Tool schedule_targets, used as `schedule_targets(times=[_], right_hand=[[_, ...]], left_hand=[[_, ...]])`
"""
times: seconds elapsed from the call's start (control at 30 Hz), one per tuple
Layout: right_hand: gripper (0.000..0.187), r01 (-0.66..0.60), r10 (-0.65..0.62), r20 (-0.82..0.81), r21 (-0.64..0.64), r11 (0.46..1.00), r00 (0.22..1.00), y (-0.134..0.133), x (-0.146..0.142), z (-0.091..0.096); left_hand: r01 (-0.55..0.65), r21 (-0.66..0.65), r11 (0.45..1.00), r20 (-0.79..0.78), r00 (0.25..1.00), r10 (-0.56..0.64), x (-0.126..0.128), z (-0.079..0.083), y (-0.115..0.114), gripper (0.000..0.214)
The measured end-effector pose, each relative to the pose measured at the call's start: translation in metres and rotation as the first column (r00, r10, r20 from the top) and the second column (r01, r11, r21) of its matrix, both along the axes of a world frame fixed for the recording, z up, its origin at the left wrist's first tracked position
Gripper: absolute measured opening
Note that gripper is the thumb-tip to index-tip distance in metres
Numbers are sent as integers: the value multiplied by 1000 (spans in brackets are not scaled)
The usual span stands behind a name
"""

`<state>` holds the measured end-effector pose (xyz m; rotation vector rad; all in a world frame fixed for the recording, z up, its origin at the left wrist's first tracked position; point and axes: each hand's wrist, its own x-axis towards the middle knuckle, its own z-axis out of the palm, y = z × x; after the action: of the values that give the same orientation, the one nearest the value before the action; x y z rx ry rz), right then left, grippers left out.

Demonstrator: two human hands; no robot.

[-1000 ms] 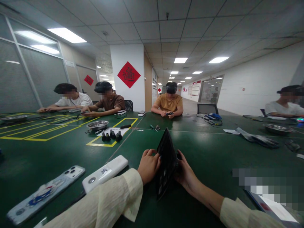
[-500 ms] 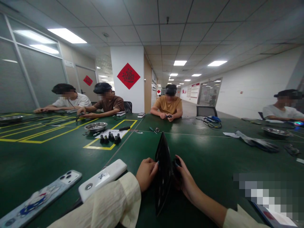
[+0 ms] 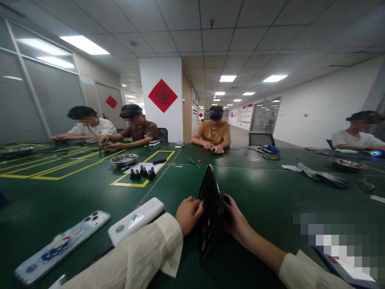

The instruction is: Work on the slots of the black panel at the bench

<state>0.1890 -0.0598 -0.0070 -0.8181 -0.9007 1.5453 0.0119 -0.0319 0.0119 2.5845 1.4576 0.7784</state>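
A thin, flat black panel [image 3: 209, 216] stands nearly edge-on to me above the table, between my hands. Its kind is not clear from this angle. On its left side, my left hand [image 3: 189, 215] is closed, with the thumb and fingers pressed against the panel's face. Behind the right side, my right hand [image 3: 236, 216] curls its fingers around something dark. Whether that dark part belongs to the panel cannot be made out. Nearest to my left forearm lie a white power bank [image 3: 136, 228] with a label and a phone in a patterned case [image 3: 64, 245].
Farther up the green table [image 3: 264, 196] are a metal bowl [image 3: 124, 159], several black cylindrical parts [image 3: 143, 173], and a screwdriver [image 3: 194, 162]. Grey gloves [image 3: 325, 178] and another bowl [image 3: 347, 165] lie to the right. Several people sit around the table, including one in a yellow shirt [image 3: 212, 132].
The view has shifted slightly, so the phone and power bank appear farther right. Both hands keep hold at the panel, which has turned a little. The opposite person's hands have moved slightly.
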Motion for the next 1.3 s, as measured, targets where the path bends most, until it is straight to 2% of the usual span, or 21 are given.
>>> schedule_targets(times=[0.33,0.57,0.77,0.93,1.07,1.3], right_hand=[[64,8,-9,48,3,1000,999,1,2,-2],[62,3,-3,27,-3,1000,1000,4,4,-9],[65,13,-13,21,-8,1000,1000,2,4,-5],[64,16,-16,39,-12,1000,999,1,4,-3],[65,31,-30,27,-24,999,999,0,3,0],[64,26,-24,74,-29,999,997,-2,4,4]], left_hand=[[-23,-70,997,9,1000,23,-1,-2,-2,41],[-14,-42,999,-35,999,13,0,0,-4,38],[-22,-60,998,-29,999,20,0,1,-3,34],[13,-73,997,24,1000,-12,-1,-2,-1,45],[34,-71,997,29,999,-32,0,-2,0,44],[2,-60,998,70,998,3,1,-3,0,40]])
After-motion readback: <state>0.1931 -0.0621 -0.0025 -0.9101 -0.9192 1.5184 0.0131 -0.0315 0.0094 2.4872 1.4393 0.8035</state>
